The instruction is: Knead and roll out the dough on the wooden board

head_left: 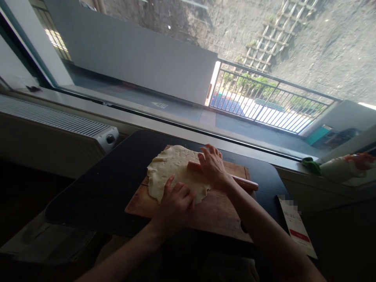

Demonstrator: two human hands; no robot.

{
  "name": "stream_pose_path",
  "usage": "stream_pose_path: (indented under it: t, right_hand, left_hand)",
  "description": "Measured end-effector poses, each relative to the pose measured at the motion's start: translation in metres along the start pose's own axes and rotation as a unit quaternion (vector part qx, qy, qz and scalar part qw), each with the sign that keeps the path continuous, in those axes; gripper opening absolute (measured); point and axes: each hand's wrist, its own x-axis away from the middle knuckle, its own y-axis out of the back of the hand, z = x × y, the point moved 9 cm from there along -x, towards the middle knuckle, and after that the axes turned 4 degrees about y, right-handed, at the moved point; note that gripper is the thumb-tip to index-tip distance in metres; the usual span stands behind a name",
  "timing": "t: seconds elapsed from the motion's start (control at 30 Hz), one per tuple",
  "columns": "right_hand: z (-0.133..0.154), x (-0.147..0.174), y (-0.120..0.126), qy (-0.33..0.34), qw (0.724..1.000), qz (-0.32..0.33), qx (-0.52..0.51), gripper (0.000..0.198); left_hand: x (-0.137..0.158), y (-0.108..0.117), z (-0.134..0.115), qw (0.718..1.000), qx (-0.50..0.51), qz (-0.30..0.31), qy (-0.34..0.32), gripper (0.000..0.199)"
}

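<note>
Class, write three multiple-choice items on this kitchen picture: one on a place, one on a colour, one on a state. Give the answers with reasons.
1. Where does the dough lie?
A on the wooden board
B on the radiator
C on the window sill

2. What colour is the table?
A white
B black
C red

3. What is the right hand doing?
A hanging free
B holding a cup
C pressing on the rolling pin

Answers: 1 A, the board shows all round the dough. 2 B, its top is dark throughout. 3 C, the palm lies on the pin; the left hand rests on the dough's edge.

Pale, matt, floury sheet of dough [173,172] on a smooth brown wooden cutting board [217,213]; glossy wooden rolling pin [245,182]; matt black tabletop [117,184]; ribbed white metal radiator [55,123].
</note>
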Motion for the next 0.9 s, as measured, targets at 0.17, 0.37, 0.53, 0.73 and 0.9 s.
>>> stream_pose_path:
  t: [0.17,0.37,0.53,0.73,0.9]
  right_hand:
    - [0.005,-0.025,-0.036,-0.060,0.997,0.049,0.018,0.056]
    - [0.016,-0.012,-0.052,0.021,0.991,0.135,0.010,0.058]
    - [-0.004,-0.032,-0.048,-0.035,0.990,0.137,0.031,0.055]
    - [0.020,-0.013,-0.047,0.048,0.991,0.124,0.025,0.058]
    - [-0.010,-0.035,-0.048,-0.061,0.989,0.135,0.025,0.057]
  left_hand:
    - [0.000,-0.001,0.002,1.000,0.009,0.004,-0.001,0.016]
    - [-0.001,-0.002,0.004,1.000,0.012,-0.003,-0.007,0.016]
    - [0.000,0.001,0.002,1.000,0.017,0.000,-0.014,0.015]
    - [0.001,0.000,0.002,1.000,0.019,0.006,-0.015,0.015]
    - [0.000,0.000,0.001,1.000,0.021,0.014,-0.015,0.014]
